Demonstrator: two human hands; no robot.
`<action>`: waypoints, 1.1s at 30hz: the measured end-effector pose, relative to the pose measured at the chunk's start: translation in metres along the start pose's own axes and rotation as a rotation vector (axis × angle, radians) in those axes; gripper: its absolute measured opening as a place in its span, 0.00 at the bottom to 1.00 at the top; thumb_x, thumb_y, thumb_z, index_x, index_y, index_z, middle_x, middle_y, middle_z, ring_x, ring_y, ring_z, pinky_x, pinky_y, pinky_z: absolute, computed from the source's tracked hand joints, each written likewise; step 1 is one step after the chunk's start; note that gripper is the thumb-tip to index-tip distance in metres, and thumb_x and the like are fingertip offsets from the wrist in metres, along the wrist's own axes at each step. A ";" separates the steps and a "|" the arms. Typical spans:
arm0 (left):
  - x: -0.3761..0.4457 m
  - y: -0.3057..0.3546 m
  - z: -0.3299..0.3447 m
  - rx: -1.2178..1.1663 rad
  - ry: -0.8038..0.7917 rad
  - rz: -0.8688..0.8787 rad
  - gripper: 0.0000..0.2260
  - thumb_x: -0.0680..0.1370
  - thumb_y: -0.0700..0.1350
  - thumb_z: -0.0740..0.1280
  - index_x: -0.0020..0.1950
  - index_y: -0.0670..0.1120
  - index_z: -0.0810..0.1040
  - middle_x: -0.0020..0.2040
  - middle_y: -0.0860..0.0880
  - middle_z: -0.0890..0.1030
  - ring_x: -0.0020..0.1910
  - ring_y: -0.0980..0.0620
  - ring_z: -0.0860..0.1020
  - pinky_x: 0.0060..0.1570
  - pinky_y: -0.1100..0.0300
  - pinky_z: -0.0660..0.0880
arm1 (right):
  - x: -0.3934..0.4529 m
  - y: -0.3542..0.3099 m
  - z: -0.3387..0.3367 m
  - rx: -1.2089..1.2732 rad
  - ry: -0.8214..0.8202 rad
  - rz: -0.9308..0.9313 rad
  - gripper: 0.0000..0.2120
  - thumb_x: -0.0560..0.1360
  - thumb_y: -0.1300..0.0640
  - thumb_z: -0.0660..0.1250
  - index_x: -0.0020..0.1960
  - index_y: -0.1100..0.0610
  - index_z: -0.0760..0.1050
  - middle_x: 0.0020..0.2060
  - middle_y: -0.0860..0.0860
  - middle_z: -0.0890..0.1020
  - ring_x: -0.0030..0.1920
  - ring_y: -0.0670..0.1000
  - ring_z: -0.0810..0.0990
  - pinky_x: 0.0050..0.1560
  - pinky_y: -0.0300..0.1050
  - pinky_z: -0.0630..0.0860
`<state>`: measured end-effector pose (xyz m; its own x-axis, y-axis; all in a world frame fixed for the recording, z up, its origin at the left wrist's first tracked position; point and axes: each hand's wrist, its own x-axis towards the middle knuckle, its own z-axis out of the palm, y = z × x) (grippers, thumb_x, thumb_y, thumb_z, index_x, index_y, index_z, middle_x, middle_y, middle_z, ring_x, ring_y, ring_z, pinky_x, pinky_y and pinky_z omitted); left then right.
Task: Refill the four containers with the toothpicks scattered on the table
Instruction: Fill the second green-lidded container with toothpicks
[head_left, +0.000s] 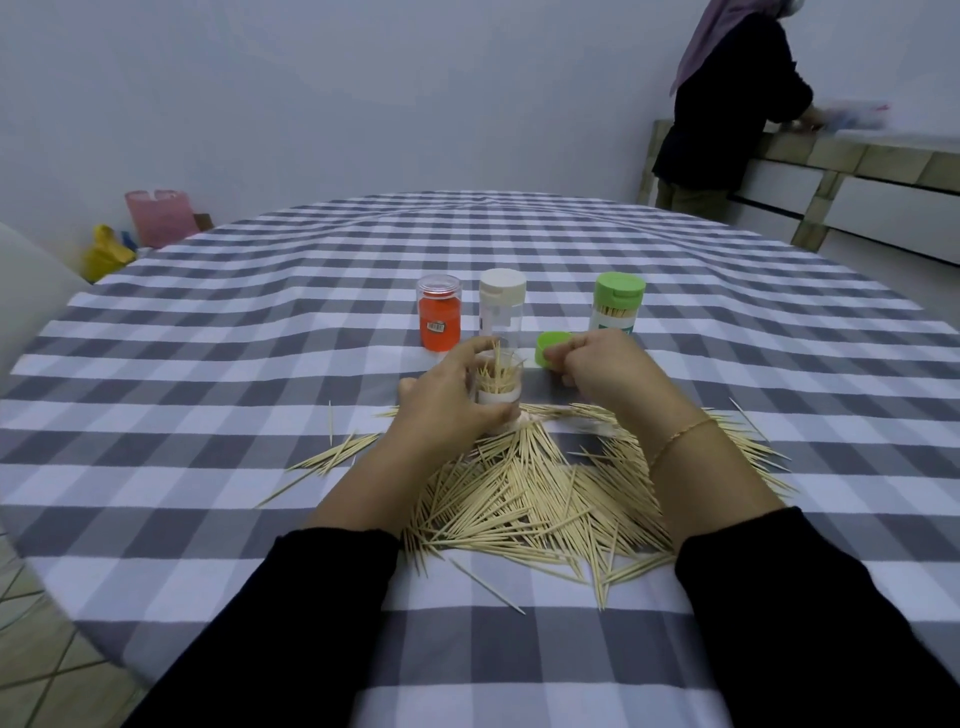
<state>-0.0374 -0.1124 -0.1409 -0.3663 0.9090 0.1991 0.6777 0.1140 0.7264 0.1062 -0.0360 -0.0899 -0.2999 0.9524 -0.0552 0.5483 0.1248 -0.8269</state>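
Left hand (447, 405) grips my open clear container (497, 389), upright and part-filled; right hand (602, 374) has its fingers curled by the green lid (551, 351), contents unclear. Toothpicks (530, 499) litter the counter (260, 364).

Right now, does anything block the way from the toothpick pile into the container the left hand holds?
Nothing visible does. The container in the left hand has no lid, its mouth open with toothpicks sticking out. The pile lies just in front. The green cap sits off beside the right hand.

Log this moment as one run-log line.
left hand: grips open container, partly filled | right hand: fingers curled, contents unclear | green cap: off, on table | toothpick pile: large
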 end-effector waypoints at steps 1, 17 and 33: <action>0.000 -0.001 -0.002 -0.015 0.007 -0.005 0.33 0.70 0.53 0.75 0.72 0.60 0.64 0.66 0.57 0.76 0.65 0.49 0.71 0.59 0.56 0.60 | -0.001 0.002 -0.002 -0.154 -0.041 -0.033 0.14 0.78 0.65 0.59 0.58 0.59 0.80 0.56 0.55 0.81 0.58 0.56 0.77 0.57 0.45 0.73; -0.002 0.002 -0.004 0.026 0.051 -0.002 0.35 0.71 0.52 0.75 0.73 0.57 0.62 0.68 0.56 0.74 0.67 0.52 0.71 0.55 0.59 0.53 | -0.020 0.016 0.024 -0.907 -0.219 -0.182 0.39 0.68 0.27 0.60 0.67 0.53 0.71 0.68 0.57 0.66 0.70 0.57 0.62 0.66 0.56 0.59; -0.002 0.003 -0.004 0.056 0.047 -0.003 0.35 0.72 0.53 0.75 0.74 0.56 0.62 0.69 0.55 0.74 0.68 0.51 0.70 0.56 0.57 0.53 | -0.013 0.027 -0.002 -0.536 -0.270 -0.187 0.14 0.80 0.48 0.60 0.59 0.52 0.79 0.55 0.50 0.82 0.55 0.52 0.77 0.64 0.53 0.69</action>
<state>-0.0368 -0.1155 -0.1361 -0.3966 0.8890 0.2288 0.7110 0.1399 0.6891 0.1262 -0.0449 -0.1101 -0.5770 0.8056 -0.1343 0.7615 0.4713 -0.4450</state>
